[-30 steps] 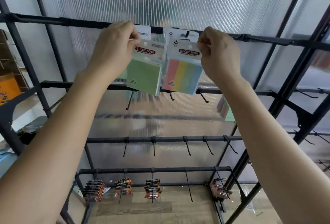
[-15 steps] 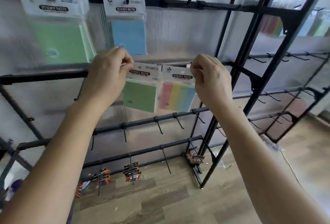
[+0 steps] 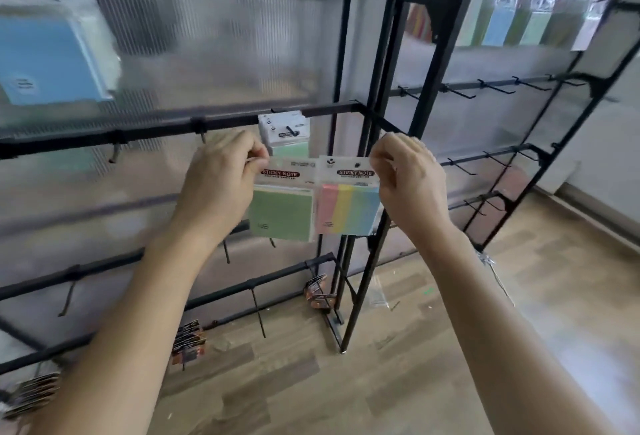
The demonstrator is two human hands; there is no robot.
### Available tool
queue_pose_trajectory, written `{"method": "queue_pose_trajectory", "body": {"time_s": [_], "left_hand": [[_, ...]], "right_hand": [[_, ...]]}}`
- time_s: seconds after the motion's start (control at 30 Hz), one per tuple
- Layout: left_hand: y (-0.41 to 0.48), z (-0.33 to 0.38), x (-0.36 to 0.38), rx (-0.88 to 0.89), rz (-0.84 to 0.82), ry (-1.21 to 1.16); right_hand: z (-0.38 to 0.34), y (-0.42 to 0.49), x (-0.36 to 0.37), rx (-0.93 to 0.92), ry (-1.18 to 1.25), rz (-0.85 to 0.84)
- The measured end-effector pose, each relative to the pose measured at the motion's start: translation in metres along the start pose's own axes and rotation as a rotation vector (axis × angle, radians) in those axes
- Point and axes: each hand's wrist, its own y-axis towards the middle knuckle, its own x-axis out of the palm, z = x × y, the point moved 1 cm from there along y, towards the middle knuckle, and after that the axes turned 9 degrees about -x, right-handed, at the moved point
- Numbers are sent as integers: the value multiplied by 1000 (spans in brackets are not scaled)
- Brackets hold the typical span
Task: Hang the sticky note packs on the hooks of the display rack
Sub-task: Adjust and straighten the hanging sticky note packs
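Observation:
My left hand [image 3: 221, 178] pinches the top left corner of a green sticky note pack [image 3: 282, 211]. Beside it, my right hand [image 3: 407, 178] pinches the top right corner of a striped pink, yellow and blue pack [image 3: 349, 209]. Both packs hang side by side in the air, just below a hook [image 3: 292, 129] on the black display rack [image 3: 166, 129]. That hook carries a stack of green packs [image 3: 284, 131]. A blue pack [image 3: 45, 57] hangs on the upper bar at the far left.
Several bare hooks [image 3: 460, 91] stick out of the rack section to the right, and more packs [image 3: 540, 22] hang at its top. Small orange items [image 3: 188, 341] hang on the lowest bars. Wooden floor [image 3: 450, 348] lies below.
My view has swung down and right along the rack. Both hands have carried the two packs from the top bar to the middle bar, near the loaded hook.

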Motion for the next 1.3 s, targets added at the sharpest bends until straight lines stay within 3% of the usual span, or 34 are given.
{"method": "queue_pose_trajectory", "body": {"time_s": [0.27, 0.67, 0.9, 1.3], "left_hand": [[17, 84, 87, -45, 18, -23], [54, 179, 204, -52, -82, -83], [110, 211, 268, -19, -91, -142], [228, 215, 336, -114, 60, -112]], "right_hand": [[110, -18, -47, -14, -49, -18], [246, -43, -93, 168, -118, 12], [322, -25, -89, 223, -149, 40], [435, 58, -45, 158, -88, 96]]}}
